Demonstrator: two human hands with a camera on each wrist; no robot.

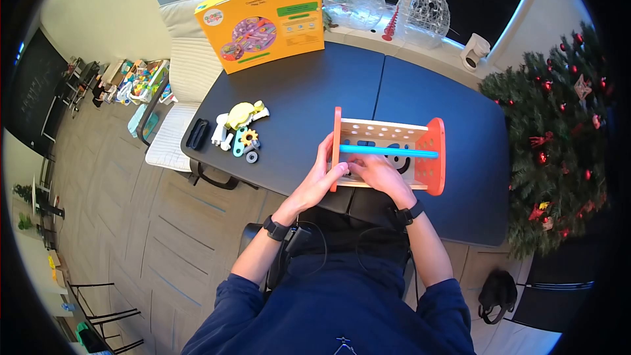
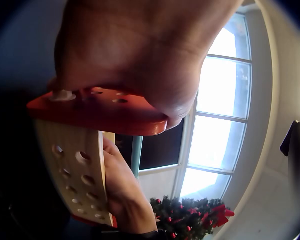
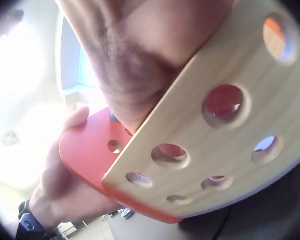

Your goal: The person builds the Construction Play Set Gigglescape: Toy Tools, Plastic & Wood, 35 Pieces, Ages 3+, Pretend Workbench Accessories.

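A wooden toy toolbox with orange-red end panels (image 1: 434,158) and a blue bar (image 1: 388,151) stands at the table's near edge. My left hand (image 1: 314,184) grips its left end panel, also seen as the red panel (image 2: 105,117) in the left wrist view. A pale peg end (image 2: 63,95) shows at a hole there, beside the hand (image 2: 135,55). My right hand (image 1: 381,174) reaches inside the box below the bar, near that same panel. In the right wrist view, the holed wooden side (image 3: 190,125) hides the fingers of my right hand (image 3: 145,55).
Yellow, white, teal and grey toy parts (image 1: 243,115) lie on the table's left (image 1: 289,105), beside a black case (image 1: 198,135). A yellow box (image 1: 263,23) stands at the back. Right of the table is a decorated tree (image 1: 552,138); a chair (image 1: 174,131) is at the left.
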